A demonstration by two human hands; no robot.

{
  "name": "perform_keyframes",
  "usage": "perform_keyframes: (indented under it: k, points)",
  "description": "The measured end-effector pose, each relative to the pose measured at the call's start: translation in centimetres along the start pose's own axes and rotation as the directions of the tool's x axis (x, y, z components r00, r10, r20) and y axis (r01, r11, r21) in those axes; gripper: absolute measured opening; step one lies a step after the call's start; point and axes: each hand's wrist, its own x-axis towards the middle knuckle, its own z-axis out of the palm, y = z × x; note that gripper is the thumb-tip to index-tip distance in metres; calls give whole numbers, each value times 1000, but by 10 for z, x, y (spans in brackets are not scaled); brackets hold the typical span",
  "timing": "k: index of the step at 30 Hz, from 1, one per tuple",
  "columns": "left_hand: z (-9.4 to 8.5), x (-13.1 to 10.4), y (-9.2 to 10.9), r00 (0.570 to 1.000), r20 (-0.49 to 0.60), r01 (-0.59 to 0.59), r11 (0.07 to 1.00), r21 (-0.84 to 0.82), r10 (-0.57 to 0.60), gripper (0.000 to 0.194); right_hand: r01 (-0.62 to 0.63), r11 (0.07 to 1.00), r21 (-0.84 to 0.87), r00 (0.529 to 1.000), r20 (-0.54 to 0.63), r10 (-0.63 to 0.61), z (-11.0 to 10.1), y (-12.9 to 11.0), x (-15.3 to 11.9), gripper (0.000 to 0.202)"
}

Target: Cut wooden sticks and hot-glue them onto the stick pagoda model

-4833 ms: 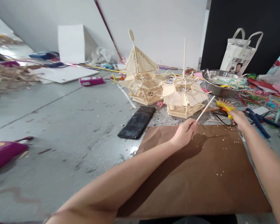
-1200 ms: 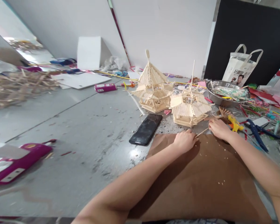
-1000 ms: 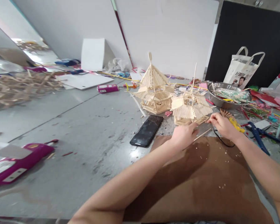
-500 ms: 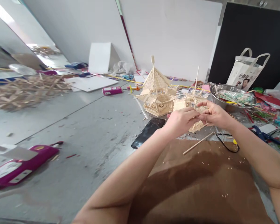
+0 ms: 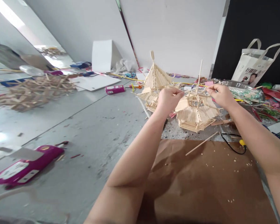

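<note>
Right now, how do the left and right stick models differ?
The left model has a pointed top roof; the right model lacks one. The left model ends in a thick tip, the right model in a thin upright stick. Both are pale, with sloping slatted roofs.

The left hand (image 5: 169,100) partly hides the taller stick pavilion (image 5: 155,77).

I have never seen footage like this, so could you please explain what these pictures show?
No machine here: every picture comes from a camera on a person's head, looking down at their bare left hand and right hand. Both are raised near a low, pale wooden-stick model building; whether they hold anything is too small to tell. Nearer, a thin wooden stick crosses the far edge of a brown paper sheet. On the grey floor at left lies a magenta case with pale panels.
</note>
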Motion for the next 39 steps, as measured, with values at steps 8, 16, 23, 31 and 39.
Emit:
perform_keyframes:
  k: [8, 16, 23, 31, 39]
  points:
    - [14, 5, -3, 1000, 0, 1, 995, 102, -1, 23, 12, 982, -188, 997, 77, 3, 14, -9, 20, 21]
    - [17, 8, -3, 999, 37, -11, 991, 134, 6, 25, 29, 987, -161, 990, 138, -7, 19, -8, 32, 20]
    - [20, 6, -3, 1000, -4, -17, 997, 71, 18, 22, 15, 1000, 25, 964, 266, -21, 26, -1, 41, 16]
    - [23, 4, -6, 1000, -16, -17, 999, 33, 18, 23, -3, 985, 172, 959, 279, -46, 33, 3, 45, 3]
    - [19, 2, -6, 994, 51, 105, 981, -165, -98, 35, -21, 963, 268, 953, 297, -62, 38, 13, 49, 6]
